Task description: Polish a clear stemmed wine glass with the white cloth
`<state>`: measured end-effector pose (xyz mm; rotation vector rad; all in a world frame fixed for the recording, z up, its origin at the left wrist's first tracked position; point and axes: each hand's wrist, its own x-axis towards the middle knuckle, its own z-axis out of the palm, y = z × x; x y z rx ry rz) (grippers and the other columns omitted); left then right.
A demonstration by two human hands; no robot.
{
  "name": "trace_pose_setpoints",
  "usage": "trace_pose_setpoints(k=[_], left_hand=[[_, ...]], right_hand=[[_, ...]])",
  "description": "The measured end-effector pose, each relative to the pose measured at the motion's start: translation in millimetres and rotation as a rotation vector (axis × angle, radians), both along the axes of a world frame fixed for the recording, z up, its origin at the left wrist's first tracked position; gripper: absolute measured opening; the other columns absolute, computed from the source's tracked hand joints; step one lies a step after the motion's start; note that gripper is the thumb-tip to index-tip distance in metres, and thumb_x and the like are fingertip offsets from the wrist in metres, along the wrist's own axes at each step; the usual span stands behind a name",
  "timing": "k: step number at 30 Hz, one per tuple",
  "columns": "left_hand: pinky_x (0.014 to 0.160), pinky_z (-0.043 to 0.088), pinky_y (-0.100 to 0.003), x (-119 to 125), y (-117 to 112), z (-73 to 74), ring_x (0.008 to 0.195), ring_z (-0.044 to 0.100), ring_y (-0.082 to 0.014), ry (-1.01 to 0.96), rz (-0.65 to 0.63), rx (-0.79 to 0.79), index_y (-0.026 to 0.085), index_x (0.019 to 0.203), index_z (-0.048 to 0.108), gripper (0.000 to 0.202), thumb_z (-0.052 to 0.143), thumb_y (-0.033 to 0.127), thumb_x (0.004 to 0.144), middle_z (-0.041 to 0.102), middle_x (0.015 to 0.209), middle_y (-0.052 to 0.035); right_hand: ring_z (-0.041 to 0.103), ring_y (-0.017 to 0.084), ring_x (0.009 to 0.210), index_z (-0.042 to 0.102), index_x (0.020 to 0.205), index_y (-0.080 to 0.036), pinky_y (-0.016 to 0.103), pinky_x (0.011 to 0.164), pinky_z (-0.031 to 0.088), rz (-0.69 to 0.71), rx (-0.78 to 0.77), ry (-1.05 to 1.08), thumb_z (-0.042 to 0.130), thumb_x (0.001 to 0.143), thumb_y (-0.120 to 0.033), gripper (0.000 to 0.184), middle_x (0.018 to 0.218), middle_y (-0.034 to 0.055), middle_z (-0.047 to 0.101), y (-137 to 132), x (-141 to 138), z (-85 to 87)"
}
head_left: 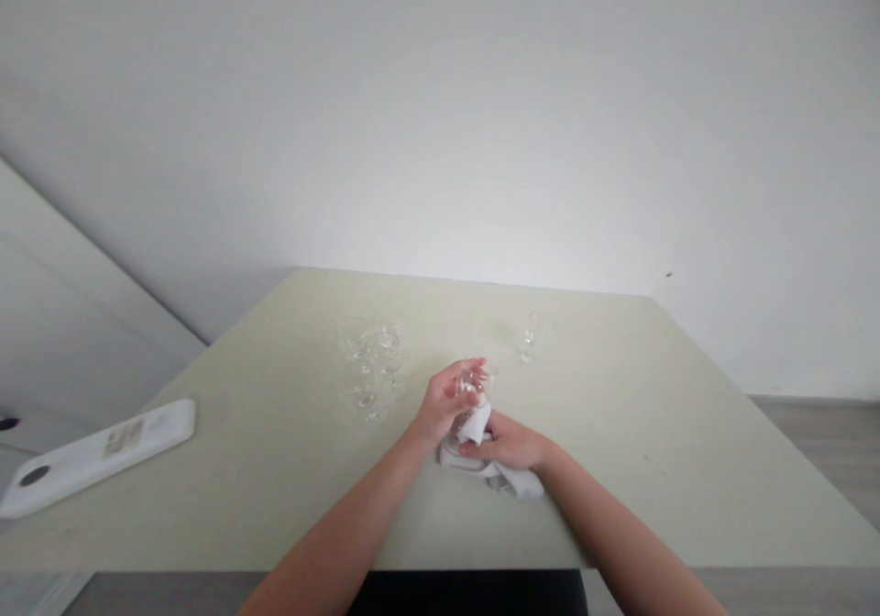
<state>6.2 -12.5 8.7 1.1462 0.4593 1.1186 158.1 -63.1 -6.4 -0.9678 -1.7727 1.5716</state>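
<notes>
At the nearest edge, a patch of plain black material point(474, 593) shows below the pale, yellowish-green flat table point(619, 469). Toward the left side lies one long white object with rounded corners and a dark oval point(103, 456); its use is not clear from here.

In front of the body, one soft white folded cloth point(474, 425) is bunched partly on the tabletop, one flap raised against the glass. The right hand point(512, 440) has its fingers closed on this cloth, thumb laid across it. Just beyond, the left hand point(444, 402) curls its fingers around the bowl of one small, clear, stemmed glass point(487, 383), which is held over the middle of the table; its lower part is hidden by the cloth and fingers.

The step in hand looks like wiping this glass. The next move seems to call for a light, steady hold on the bowl while the cloth works around the surface.

Farther off on the left, a cluster of clear stemmed glasses point(375, 350) stands close together; they overlap, so I can count at least three, not an exact number. On the right, well apart, there is one lone clear stemmed glass point(529, 334). Behind everything rises one plain white wall point(481, 139).
</notes>
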Motion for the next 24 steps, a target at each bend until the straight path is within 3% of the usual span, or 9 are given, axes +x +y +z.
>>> trace_pose_setpoints(k=[8,16,19,24], left_hand=[[0.066,0.044,-0.024,0.3,0.3,0.2,0.081,0.056,-0.0165,0.018,0.001,0.019,0.017,0.115,0.065,0.066,0.083,0.045,0.058,0.062,0.100,-0.0103],[0.068,0.043,-0.024,0.2,-4.6,2.4,0.080,0.055,-0.0158,0.078,0.001,0.061,0.018,0.116,0.064,0.063,0.082,0.043,0.060,0.061,0.098,-0.0082],[0.070,0.044,-0.024,-0.7,-10.8,7.5,0.082,0.055,-0.0163,0.153,-0.006,0.123,0.018,0.117,0.062,0.060,0.080,0.039,0.064,0.060,0.099,-0.0082],[0.078,0.045,-0.029,-1.7,-17.8,13.7,0.087,0.055,-0.0194,0.267,-0.031,0.292,0.017,0.119,0.059,0.064,0.081,0.039,0.063,0.059,0.102,-0.0099]], right_hand=[[0.055,0.019,0.097,0.057,0.115,-0.018,0.035,0.092,0.042,0.005,0.033,-0.012,0.065,0.080,-0.037,0.040,0.109,0.0046,0.062,-0.5,-0.7,0.6],[0.054,0.018,0.090,0.060,0.104,-0.017,0.032,0.086,0.043,0.006,0.114,-0.081,0.065,0.080,-0.033,0.029,0.101,0.0029,0.061,-1.4,-2.3,4.1],[0.053,0.018,0.086,0.063,0.097,-0.017,0.032,0.083,0.044,0.030,0.144,-0.095,0.067,0.079,-0.034,0.025,0.096,0.0024,0.061,-2.0,-1.8,4.0],[0.056,0.020,0.089,0.065,0.101,-0.017,0.033,0.083,0.047,0.064,0.126,-0.159,0.063,0.081,-0.041,0.031,0.096,0.0045,0.063,-3.5,1.0,2.5]])
